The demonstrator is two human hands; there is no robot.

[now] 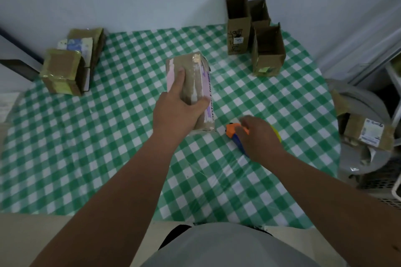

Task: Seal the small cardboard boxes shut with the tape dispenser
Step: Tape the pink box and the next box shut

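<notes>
Brown cardboard wrapped in glossy tape makes up the long small box [191,91] at the middle of the green-and-white checked counter [86,147]. The left hand [178,108] grasps it from above, fingers curled over its near end, thumb along the left face. Its long axis runs away from the person, leaning slightly left. The orange-and-blue plastic tape dispenser [235,136] lies on the counter just right of the box's near end, under the right hand [260,136]. That hand covers the dispenser with bent fingers; whether it has closed on it I cannot tell. The right hand is plainly the nearer one to the tool. Three open brown cardboard boxes [253,32] stand upright at the far right, well apart, probably still to seal. Taped boxes [69,67] sit far left.
</notes>
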